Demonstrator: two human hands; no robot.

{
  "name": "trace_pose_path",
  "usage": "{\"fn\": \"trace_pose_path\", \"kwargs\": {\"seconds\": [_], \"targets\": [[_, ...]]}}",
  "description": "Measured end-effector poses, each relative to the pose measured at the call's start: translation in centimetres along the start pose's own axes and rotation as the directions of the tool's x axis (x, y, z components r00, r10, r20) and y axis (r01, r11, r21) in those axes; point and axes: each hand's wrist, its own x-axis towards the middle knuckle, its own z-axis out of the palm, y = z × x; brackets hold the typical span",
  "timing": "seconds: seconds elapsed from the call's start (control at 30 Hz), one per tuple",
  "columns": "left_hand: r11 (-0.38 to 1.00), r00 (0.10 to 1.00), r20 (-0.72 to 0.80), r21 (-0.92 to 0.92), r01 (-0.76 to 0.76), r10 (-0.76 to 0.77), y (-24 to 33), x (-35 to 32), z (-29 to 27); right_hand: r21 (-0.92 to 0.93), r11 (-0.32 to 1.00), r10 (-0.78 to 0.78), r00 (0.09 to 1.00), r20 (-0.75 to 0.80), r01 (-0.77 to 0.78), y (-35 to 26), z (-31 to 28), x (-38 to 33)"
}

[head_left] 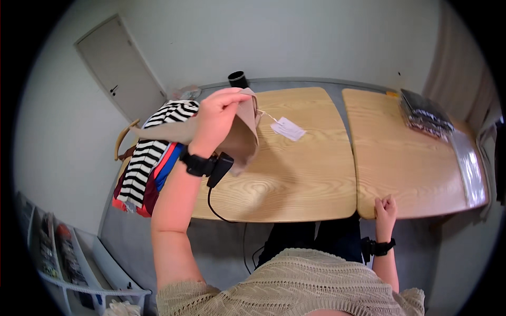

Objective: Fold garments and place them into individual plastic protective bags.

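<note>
My left hand (219,113) is raised over the left table, its fingers pinched on a beige cloth item (242,134). The cloth hangs in a fold below the fingers, and a long strip of it stretches leftward behind my wrist. Its exact kind is unclear. A white paper tag (288,129) dangles from it on a string. Lower right, my right hand (386,207) rests at the front edge of the right table, fingers curled in, with nothing visible in them.
Left of my hand lies a pile of folded clothes, topped by a black-and-white striped garment (142,166). Dark packaged items (424,113) stack at the far right, near a clear plastic sheet (469,163). A gap separates the tables. Behind stands a black bin (238,79); lower left, a compartmented organizer (87,253).
</note>
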Motion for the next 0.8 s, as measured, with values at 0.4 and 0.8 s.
{"fn": "trace_pose_path", "kwargs": {"seconds": [0.4, 0.8], "targets": [[0.798, 0.978, -0.196, -0.578, -0.169, 0.065, 7.6, -4.3, -9.4, -0.498, 0.753, -0.352, 0.902, 0.249, 0.431, -2.7, 5.5, -3.2], [0.993, 0.918, -0.396, 0.118, 0.020, 0.028, 6.4, -7.2, -17.2, 0.737, 0.641, 0.137, 0.976, 0.167, -0.216, -8.2, 4.4, 1.8]]}}
